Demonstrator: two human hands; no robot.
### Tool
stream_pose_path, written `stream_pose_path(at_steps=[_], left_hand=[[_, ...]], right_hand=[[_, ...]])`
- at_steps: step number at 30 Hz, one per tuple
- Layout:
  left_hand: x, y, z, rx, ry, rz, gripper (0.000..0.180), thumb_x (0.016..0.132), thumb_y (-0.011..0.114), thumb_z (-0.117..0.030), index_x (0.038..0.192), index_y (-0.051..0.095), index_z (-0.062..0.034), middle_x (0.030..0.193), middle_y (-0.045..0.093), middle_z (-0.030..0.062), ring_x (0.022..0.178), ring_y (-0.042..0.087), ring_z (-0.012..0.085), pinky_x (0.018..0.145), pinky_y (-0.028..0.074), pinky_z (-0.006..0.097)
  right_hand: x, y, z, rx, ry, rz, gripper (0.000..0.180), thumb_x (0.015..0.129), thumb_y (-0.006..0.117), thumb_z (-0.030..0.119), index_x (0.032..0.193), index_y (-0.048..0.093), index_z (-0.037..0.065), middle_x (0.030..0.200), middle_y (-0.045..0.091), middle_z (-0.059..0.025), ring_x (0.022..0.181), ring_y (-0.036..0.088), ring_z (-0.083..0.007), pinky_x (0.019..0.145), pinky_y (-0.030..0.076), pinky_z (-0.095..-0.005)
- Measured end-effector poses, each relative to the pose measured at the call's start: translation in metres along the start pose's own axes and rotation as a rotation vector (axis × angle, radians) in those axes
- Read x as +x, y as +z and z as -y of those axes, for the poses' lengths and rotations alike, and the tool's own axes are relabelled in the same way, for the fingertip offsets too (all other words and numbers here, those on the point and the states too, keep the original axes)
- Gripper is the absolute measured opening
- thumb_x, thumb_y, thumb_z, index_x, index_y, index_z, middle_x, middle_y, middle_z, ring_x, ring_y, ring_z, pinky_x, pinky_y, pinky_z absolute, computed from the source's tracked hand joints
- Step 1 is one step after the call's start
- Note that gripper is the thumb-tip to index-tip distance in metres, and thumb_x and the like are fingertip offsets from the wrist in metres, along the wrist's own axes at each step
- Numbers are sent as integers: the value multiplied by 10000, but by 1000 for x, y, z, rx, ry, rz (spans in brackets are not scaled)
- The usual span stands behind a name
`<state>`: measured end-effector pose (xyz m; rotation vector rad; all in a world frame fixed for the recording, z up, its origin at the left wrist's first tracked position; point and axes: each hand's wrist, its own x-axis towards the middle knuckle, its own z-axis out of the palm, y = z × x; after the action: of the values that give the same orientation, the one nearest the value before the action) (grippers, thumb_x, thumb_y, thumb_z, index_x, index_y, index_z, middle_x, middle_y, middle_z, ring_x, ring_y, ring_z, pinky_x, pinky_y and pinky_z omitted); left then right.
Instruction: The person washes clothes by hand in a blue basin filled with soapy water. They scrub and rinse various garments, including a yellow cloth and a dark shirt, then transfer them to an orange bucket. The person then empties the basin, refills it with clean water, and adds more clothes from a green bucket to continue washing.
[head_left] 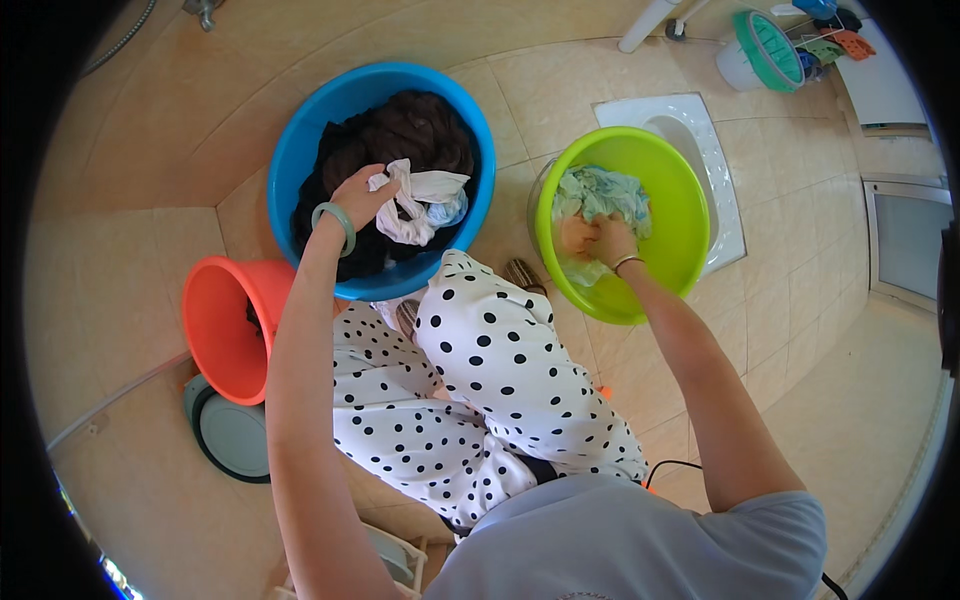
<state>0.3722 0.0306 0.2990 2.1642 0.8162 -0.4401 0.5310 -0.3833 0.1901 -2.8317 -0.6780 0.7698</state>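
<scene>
2 basins: left hand (362,196) grips white cloth (418,204); right hand (608,240) clutches green cloth (600,193).

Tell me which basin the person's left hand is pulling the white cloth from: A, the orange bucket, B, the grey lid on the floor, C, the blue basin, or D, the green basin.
C: the left hand grips the white cloth above the dark laundry piled in the blue basin, while the right hand is down in the green basin.

2 basins (300,150), 1 orange bucket (215,320)
</scene>
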Motion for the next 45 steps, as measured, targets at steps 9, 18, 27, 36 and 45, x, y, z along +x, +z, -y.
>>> stream_pose_path(at_steps=[9, 18, 27, 36, 45], left_hand=[[-20, 9, -71, -556, 46, 155, 502, 840, 621, -401, 1256, 530, -135, 1140, 585, 76, 960, 582, 185, 743, 505, 320], [-37, 71, -165, -345, 416, 320, 671, 744, 749, -239, 1329, 442, -122, 1181, 549, 116, 1003, 560, 151, 824, 480, 324], [-91, 19, -228, -1168, 563, 437, 184, 876, 608, -128, 1045, 611, -56, 977, 642, 7, 889, 598, 100, 807, 467, 249], [-142, -112, -178, -1213, 533, -131, 268, 915, 523, -268, 1075, 576, -61, 969, 637, 26, 881, 611, 121, 786, 483, 264], [-102, -135, -42, -1405, 303, -321, 226, 856, 561, -205, 1016, 584, -48, 958, 621, 39, 895, 589, 164, 790, 473, 312]], right_hand=[[-18, -71, -42, 906, -47, -69, 278, 667, 771, 145, 871, 595, 78, 750, 577, -7, 695, 576, -123, 583, 482, -274], [-113, -235, 42, 1770, -244, -300, 296, 819, 608, 101, 1104, 555, 45, 975, 617, -111, 923, 603, -214, 802, 496, -338], [-143, -348, 71, 750, -798, -1112, 474, 916, 512, 126, 1355, 383, 2, 1348, 436, -197, 1182, 489, -311, 977, 427, -450], [-87, -292, 177, 1381, -698, -127, 513, 821, 615, 65, 1308, 459, 32, 1194, 548, -79, 1071, 533, -160, 900, 446, -295], [-21, -177, 296, 1237, -724, 345, 322, 801, 630, 72, 1120, 625, 33, 1029, 642, -35, 935, 576, -110, 870, 433, -236]])
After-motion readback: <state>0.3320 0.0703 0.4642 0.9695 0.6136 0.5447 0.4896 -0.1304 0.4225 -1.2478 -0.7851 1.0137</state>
